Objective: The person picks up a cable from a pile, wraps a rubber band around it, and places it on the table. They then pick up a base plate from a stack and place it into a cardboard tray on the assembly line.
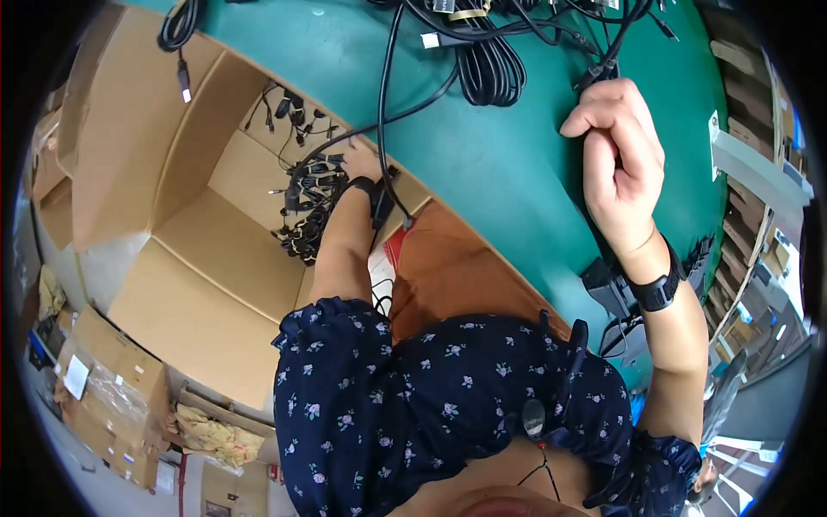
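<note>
Left hand in carton, part-hidden, grip unclear | right hand curled, hold unclear | upper cables cropped

Cartons lower left, crumpled yellowish bundle just beside.

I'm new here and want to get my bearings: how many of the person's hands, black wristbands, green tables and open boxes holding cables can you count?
Hands (left hand, right hand): 2
Black wristbands (left wristband, right wristband): 2
Green table: 1
Open box with cables: 1
Total: 6
</note>
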